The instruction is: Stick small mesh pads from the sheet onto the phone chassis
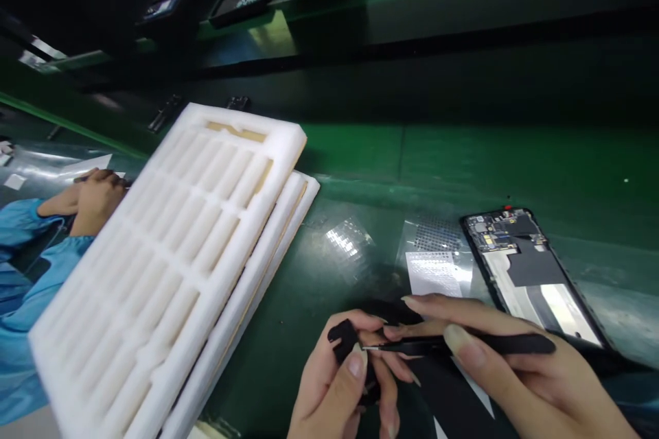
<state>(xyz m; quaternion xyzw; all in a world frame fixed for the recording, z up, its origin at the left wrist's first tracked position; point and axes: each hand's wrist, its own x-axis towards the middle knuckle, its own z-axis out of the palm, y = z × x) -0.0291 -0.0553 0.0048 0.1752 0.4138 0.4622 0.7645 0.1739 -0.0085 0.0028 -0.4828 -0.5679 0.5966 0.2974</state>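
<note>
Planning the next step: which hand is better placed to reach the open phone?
Right, probably: the right hand holds tweezers and sits closer to the phone, while the left hand is pinching a black piece.

A: Overall light?
B: Moderate, from above, source out of frame. The white foam tray [278, 144] nearly washes out, with little surface detail.

A: Glare?
B: Hard patches on the plastic film [342, 240] right of the tray, and on the silver panel of the opened smartphone [563, 309] farther right.

A: Shadows?
B: Deep black beyond the tray, detail lost.

A: Sharpness?
B: Soft throughout, no crisp plane. Wide-lens bending at the frame edges; the green bench mat [478, 158] lines curve.
</note>
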